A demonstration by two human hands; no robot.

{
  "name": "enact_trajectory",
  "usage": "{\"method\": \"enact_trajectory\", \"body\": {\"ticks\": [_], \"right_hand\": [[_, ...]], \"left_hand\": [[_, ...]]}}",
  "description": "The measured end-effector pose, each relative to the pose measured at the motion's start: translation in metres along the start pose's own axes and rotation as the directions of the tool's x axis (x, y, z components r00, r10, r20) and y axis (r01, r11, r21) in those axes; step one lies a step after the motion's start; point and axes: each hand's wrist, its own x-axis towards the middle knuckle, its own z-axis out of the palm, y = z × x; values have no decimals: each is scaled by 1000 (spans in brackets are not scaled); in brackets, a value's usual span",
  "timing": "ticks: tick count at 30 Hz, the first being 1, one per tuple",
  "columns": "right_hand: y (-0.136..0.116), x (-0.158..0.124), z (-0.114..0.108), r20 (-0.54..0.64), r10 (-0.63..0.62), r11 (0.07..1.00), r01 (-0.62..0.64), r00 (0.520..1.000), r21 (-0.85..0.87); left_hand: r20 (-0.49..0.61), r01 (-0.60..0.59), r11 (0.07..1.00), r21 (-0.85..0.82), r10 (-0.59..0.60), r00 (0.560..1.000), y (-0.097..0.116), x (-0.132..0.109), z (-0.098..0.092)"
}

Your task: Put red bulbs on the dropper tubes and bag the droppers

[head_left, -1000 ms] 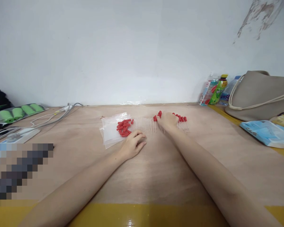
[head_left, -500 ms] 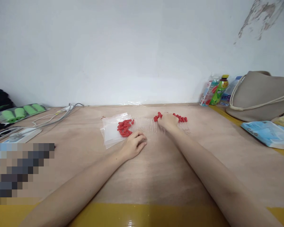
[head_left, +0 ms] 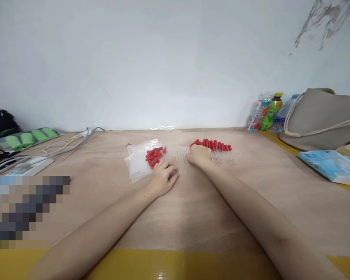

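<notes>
My right hand (head_left: 199,154) is closed, knuckles up, at the right end of a row of thin clear dropper tubes (head_left: 179,153). Its fingertips are hidden, so I cannot make out what they hold. Just behind and to the right of it lies a row of droppers with red rubber bulbs (head_left: 214,144), their clear stems pointing toward me. My left hand (head_left: 165,179) rests on the table with loosely bent fingers, thumb apart, and nothing visible in it. Beside its fingertips is a pile of loose red bulbs (head_left: 154,156), partly on clear plastic bags (head_left: 137,163).
Drink bottles (head_left: 270,112), a grey bag (head_left: 323,114) and a blue-white packet (head_left: 329,165) stand or lie at the right. On the left are cables (head_left: 72,144), a power strip (head_left: 32,166) and green rolls in plastic (head_left: 32,138). A white wall (head_left: 175,70) bounds the back.
My right hand has moved a little left and toward me, uncovering more of the red-bulbed droppers. My left hand has stayed almost in place.
</notes>
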Motion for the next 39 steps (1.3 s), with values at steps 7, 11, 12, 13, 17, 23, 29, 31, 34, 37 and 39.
{"method": "enact_trajectory", "body": {"ticks": [7, 11, 12, 13, 17, 23, 29, 31, 34, 37, 39], "right_hand": [[1, 0, -4, 44, 11, 1000, -12, 999, 14], [1, 0, -3, 67, 13, 999, -15, 998, 33], [1, 0, -2, 73, 17, 999, -19, 997, 36], [1, 0, -2, 78, 21, 999, -24, 997, 38], [3, 2, -1, 74, 43, 997, -47, 996, 54], [16, -9, -5, -85, 16, 993, -6, 996, 118], [46, -42, 8, -393, -228, 971, 238, 891, -23], [59, -52, 14, -450, -331, 937, 346, 829, -52], [74, -64, 18, -488, -442, 871, 489, 752, -36], [80, -70, 17, -501, -526, 797, 603, 687, -9], [81, -73, 16, -513, -560, 759, 651, 650, -4]], "left_hand": [[-81, 119, 976, 185, -106, 991, -1, 5, -4], [-174, 209, 924, 320, -160, 972, -20, 26, -5], [-184, 233, 905, 356, -176, 967, -26, 33, -5], [-187, 253, 887, 387, -193, 963, -31, 40, -4], [-190, 302, 847, 438, -241, 952, -47, 64, 4], [-208, 327, 823, 464, -257, 944, -53, 81, 13], [-175, 302, 829, 470, -248, 953, -53, 79, 6], [-171, 294, 827, 478, -241, 955, -51, 80, 5], [-171, 269, 835, 480, -212, 962, -41, 80, 2], [-112, 149, 884, 443, -110, 988, -19, 64, -2], [-59, 43, 945, 324, -25, 998, -3, 43, -5]]}}
